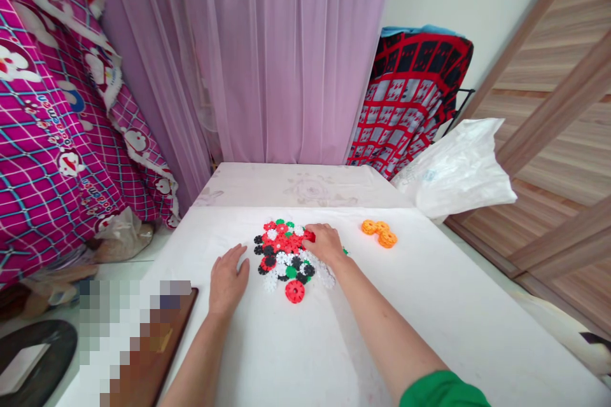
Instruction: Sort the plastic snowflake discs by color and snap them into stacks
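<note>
A pile of notched plastic snowflake discs [286, 243] in red, white, black and green lies in the middle of the white-covered table. At the pile's right edge, the thumb and fingers of my right hand [325, 244] close around a red disc [310, 236]. The palm and wrist cover some pieces there. My left hand [228, 281] rests on the cloth left of the pile, fingers stretched and thumb apart, holding nothing. Closest to me in the pile is a larger-looking red disc [294, 291]. Apart from the rest, several orange discs [380, 229] lie in small stacks to the right.
A white plastic bag [458, 168] stands by the table's far right corner. At the left edge is a brown flat object [176, 331], partly blurred out. Purple curtains [286, 57] hang behind the table, and a wooden slatted door [554, 140] is at the right.
</note>
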A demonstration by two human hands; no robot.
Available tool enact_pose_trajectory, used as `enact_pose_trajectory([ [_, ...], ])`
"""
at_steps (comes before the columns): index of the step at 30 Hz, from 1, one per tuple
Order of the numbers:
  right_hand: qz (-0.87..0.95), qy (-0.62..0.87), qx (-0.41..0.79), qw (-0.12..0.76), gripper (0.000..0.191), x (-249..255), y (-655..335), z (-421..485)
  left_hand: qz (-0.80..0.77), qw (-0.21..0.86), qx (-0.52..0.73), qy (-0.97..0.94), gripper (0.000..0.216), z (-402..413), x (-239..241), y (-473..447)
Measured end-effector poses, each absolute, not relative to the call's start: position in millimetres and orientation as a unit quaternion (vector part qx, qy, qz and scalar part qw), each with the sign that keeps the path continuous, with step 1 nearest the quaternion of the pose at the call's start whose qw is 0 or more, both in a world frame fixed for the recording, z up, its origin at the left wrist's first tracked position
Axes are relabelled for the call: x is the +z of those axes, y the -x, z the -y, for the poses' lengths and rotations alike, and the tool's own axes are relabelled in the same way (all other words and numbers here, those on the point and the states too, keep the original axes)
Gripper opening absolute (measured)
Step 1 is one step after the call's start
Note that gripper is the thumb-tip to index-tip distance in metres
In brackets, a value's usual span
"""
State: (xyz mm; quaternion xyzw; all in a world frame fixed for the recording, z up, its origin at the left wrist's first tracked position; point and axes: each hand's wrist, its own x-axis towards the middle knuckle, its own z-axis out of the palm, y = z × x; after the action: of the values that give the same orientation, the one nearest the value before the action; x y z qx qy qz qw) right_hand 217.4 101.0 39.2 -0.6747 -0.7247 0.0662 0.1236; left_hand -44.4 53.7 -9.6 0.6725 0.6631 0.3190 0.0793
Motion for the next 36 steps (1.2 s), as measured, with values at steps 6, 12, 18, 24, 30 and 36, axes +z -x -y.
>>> enact_pose_trajectory([
  [6,0.698,0.688,0.025,0.199,0.047,47,-227,-91,-0.661,0.072,0.319,-0.676,0.04,-53,-9,44],
  [12,0.7,0.592,0.078,0.391,0.052,27,-221,-17,-0.661,0.077,0.314,-0.677,0.039,-52,-6,43],
  [18,0.744,0.533,0.049,0.399,0.06,4,-197,26,-0.662,0.083,0.306,-0.678,0.039,-51,-4,42],
  [24,0.748,0.544,0.063,0.375,0.058,5,-193,21,-0.662,0.086,0.316,-0.674,0.038,-50,-4,42],
  [30,0.75,0.555,0.082,0.35,0.056,8,-192,24,-0.664,0.095,0.315,-0.672,0.039,-50,-3,41],
  [36,0.752,0.558,0.067,0.344,0.051,9,-194,28,-0.662,0.094,0.323,-0.67,0.038,-50,-4,41],
])
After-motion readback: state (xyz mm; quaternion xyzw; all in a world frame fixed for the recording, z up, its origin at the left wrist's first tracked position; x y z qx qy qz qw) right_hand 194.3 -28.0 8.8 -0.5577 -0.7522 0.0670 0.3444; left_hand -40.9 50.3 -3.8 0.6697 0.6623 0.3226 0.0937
